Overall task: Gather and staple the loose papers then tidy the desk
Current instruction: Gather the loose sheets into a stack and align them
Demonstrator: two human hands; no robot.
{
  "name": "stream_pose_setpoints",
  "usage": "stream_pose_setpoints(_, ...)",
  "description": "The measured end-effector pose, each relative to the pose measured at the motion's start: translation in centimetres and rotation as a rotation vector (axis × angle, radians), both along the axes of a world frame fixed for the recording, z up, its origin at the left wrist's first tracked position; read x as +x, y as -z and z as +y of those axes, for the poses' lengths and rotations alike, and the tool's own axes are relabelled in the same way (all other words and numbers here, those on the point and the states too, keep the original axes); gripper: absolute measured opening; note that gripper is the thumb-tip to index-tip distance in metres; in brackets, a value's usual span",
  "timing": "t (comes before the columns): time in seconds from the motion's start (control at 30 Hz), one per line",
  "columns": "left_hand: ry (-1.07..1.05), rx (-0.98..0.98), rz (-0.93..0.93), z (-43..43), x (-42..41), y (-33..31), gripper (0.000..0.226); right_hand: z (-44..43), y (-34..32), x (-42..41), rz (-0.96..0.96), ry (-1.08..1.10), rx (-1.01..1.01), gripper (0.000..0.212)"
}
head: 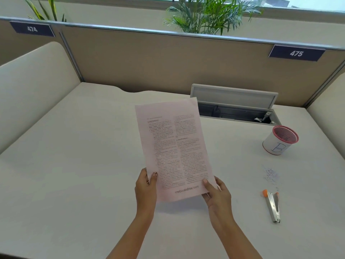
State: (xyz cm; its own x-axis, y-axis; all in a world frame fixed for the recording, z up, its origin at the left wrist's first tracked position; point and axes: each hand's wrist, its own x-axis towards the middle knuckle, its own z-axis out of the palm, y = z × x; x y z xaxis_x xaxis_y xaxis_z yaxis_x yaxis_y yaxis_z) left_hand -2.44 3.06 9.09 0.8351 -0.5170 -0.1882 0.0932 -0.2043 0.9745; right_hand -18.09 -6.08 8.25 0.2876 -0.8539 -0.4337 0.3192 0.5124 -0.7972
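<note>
Holding printed papers [175, 150] upright above the tabletop [74, 165]: left hand [146, 186] and right hand [216, 191] pinch the bottom corners, thumbs in front. Stapler [273, 206] lies right, loose staples [270, 176] just beyond. Farther right, mesh cup [280, 141]; open cable hatch [235, 103] behind.

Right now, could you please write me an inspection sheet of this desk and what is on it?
Surface: pale desk, mostly bare.
Job's things: printed papers held up off the desk; stapler lying flat at right.
Clutter: loose staples scattered beyond the stapler; mesh cup marked B.
Grip: left hand and right hand each pinch a lower corner of the papers.
Cables: cable tray open, contents unclear.
Surroundings: partition, sign 475, plants.
</note>
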Motion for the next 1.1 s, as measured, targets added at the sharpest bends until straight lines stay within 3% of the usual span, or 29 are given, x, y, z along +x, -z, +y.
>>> stream_pose_setpoints(0.1, -0.005, -0.045, 0.068, -0.6, -0.8, -0.8, 0.016, 1.4, -0.6, 0.5, -0.125, -0.047, 0.021, 0.039)
stream_pose_setpoints(0.3, 0.055, -0.146, 0.22, -0.8, -1.9, -2.2, 0.016, 2.5, -1.8, 1.8, 0.075, -0.07, -0.165, 0.027)
stream_pose_setpoints(0.57, 0.375, -0.143, 0.376, -0.3, 0.2, -4.4, 0.025, 0.3, -3.9, 1.2, 0.09, -0.102, -0.242, 0.024)
stream_pose_setpoints(0.87, 0.356, -0.113, 0.256, -1.3, -0.8, -4.7, 0.02, -1.8, -5.3, -0.6, -0.02, -0.191, -0.233, 0.03)
stream_pose_setpoints(1.1, 0.407, -0.126, 0.276, -1.5, -1.2, -4.6, 0.021, -6.2, -6.9, -2.9, -0.052, 0.005, -0.224, 0.025)
